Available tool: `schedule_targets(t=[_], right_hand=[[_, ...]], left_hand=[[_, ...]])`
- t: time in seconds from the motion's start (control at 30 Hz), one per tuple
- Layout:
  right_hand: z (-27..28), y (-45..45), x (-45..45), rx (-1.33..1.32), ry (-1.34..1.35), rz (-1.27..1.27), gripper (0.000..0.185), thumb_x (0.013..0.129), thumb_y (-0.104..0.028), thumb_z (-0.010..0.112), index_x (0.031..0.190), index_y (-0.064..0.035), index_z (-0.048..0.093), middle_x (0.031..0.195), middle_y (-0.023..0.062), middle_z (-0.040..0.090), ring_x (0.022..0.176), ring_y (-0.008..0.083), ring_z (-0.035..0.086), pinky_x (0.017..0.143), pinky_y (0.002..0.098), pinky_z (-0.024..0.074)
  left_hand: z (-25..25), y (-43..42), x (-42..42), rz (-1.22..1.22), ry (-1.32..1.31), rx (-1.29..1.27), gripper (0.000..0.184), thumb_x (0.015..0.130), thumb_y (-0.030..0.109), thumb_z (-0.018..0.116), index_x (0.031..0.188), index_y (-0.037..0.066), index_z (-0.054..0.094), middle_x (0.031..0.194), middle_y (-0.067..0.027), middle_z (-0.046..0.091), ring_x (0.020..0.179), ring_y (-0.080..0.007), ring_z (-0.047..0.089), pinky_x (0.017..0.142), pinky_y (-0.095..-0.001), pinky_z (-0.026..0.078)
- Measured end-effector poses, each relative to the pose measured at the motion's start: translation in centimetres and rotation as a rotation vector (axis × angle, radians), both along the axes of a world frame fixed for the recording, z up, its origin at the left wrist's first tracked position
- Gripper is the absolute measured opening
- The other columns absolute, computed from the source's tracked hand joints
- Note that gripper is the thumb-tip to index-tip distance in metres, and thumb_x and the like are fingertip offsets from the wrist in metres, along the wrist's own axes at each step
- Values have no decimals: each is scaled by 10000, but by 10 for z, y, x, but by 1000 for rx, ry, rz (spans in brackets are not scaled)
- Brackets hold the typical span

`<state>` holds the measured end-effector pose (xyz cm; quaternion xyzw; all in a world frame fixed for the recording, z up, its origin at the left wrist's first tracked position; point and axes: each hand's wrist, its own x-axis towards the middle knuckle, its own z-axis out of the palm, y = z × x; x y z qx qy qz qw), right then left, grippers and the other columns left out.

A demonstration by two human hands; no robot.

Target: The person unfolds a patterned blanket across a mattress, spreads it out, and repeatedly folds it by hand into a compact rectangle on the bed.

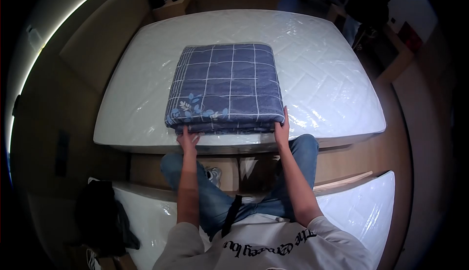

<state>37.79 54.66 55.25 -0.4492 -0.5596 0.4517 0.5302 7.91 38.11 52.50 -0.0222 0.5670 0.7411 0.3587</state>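
Observation:
A folded blue quilt [229,82] with white grid lines and a light-blue leaf print lies in a thick square stack on the plastic-wrapped mattress [332,84]. At its near left corner, my left hand [187,141] grips the lower front edge, with some fingertips hidden by the fabric. My right hand [282,129] holds the near right corner, its fingers reaching up along the side. The quilt's layered front edge shows between both hands.
I sit on a second plastic-wrapped mattress [351,211], where dark clothing [102,216] lies at left. A bedside table [172,7] with dark items stands at the far left. Another person [369,3] is at the far right, near a wooden desk [398,62].

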Motion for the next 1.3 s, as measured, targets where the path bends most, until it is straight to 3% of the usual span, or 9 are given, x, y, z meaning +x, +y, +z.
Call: schedule_targets(t=[0.2,0.4,0.47,0.57,0.67,0.87,1.0,1.13,1.3], right_hand=[[-16,15,7,-183,-25,195,505,779,-31,381,1284,-33,368,1217,171,469,1085,221,470,920,276,336],[-23,1,1,-76,-84,-45,538,749,-63,434,1280,-30,349,1107,164,515,1004,246,506,843,304,413],[-30,4,1,-559,113,-18,500,726,-73,478,1215,-14,389,1000,143,523,862,217,539,665,315,481],[-18,-2,-5,-566,214,-70,398,728,-68,491,1119,-13,448,892,113,530,741,174,540,525,307,468],[-17,5,-10,-497,150,-89,308,743,-46,491,1048,2,484,857,93,548,697,160,542,561,295,462],[-31,25,5,-517,358,-20,279,744,58,483,1021,38,511,869,79,567,727,143,543,626,250,441],[-45,2,7,-407,166,-42,320,791,7,493,1107,-29,453,879,62,545,711,143,549,505,261,444],[-26,-11,10,-507,142,-31,433,741,25,530,1164,-1,438,954,120,562,798,186,548,675,270,442],[-12,-15,6,78,-211,-142,624,678,19,452,1291,-16,338,1159,227,489,1097,265,465,896,289,365]], left_hand=[[-3,-3,-22,171,-135,99,496,787,438,554,1081,48,463,989,-90,560,935,-229,541,763,-359,461],[-24,1,-45,81,-233,169,546,803,492,469,1133,58,444,1064,-96,529,1001,-252,512,806,-378,440],[-32,3,-49,69,-257,187,549,807,501,449,1145,68,439,1086,-95,519,1014,-257,503,822,-387,430],[-24,7,-39,113,-224,141,523,801,461,490,1158,83,432,1102,-83,514,1014,-246,499,849,-399,402],[-23,9,-37,-21,-91,239,394,822,360,501,1112,95,473,1102,-72,521,1027,-241,499,899,-410,386],[-50,15,-94,2,-411,142,263,816,264,520,990,67,520,1028,-84,556,969,-225,534,841,-408,443],[-54,18,-89,113,-399,233,194,812,181,513,975,77,528,990,-60,551,940,-225,520,831,-394,402],[-47,12,-56,112,-192,319,341,816,205,558,1120,100,446,1072,-66,521,986,-224,503,844,-414,402],[-12,21,16,108,-133,233,742,790,168,608,1337,178,106,1267,-85,365,1119,-245,424,874,-486,368]])
